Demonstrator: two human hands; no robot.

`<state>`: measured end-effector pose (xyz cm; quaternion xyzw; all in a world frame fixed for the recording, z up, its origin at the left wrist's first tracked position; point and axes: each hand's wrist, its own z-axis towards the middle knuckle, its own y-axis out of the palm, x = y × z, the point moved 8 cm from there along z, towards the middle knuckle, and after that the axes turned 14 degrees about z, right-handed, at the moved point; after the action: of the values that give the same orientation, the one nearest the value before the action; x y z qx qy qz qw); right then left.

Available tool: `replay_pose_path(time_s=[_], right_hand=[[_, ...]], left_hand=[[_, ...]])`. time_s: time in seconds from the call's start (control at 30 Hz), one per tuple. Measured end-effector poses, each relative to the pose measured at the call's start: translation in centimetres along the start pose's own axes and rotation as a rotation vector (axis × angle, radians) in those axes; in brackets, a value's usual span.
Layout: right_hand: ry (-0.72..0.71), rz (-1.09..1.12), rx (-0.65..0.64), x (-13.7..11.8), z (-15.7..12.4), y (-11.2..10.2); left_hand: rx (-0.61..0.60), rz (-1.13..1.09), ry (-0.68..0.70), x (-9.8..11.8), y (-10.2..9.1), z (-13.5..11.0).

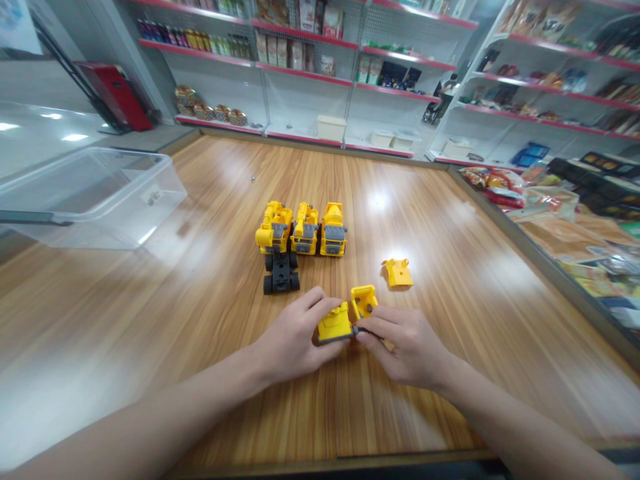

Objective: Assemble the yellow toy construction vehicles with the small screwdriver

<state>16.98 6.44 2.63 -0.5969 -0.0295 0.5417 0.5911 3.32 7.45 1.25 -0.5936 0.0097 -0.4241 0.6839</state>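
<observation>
My left hand (300, 330) grips a yellow toy truck cab (335, 323) with a dark grey edge, thumb and fingers on either side. Fingers of my right hand (400, 340) pinch a small dark grey piece (356, 329) against the right side of that cab; its kind is mostly hidden. Just beyond my right fingertips lies a hollow yellow toy part (363, 301), its open side showing. A flat yellow toy piece (399, 273) rests farther to the right. Ahead of my left hand sits a black wheeled toy chassis (281, 273).
Three yellow toy construction trucks (305, 229) stand in a row beyond the chassis. At the left is a clear plastic bin (100, 197) on the wooden table (225, 400). Packaged goods (565, 220) line the right edge, with store shelves (300, 67) behind.
</observation>
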Motion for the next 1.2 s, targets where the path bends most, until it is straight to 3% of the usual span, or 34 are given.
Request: replay_pose_path(time_s=[0.33, 0.6, 1.2], right_hand=[[-0.012, 0.014, -0.084, 0.1, -0.3, 0.7], [-0.061, 0.006, -0.058, -0.4, -0.3, 0.6], [-0.077, 0.050, -0.114, -1.3, -0.4, 1.4]], left_hand=[[0.014, -0.008, 0.018, 0.1, 0.0, -0.2], [0.024, -0.023, 0.003, 0.0, 0.2, -0.2], [0.017, 0.146, 0.080, 0.5, 0.3, -0.5]])
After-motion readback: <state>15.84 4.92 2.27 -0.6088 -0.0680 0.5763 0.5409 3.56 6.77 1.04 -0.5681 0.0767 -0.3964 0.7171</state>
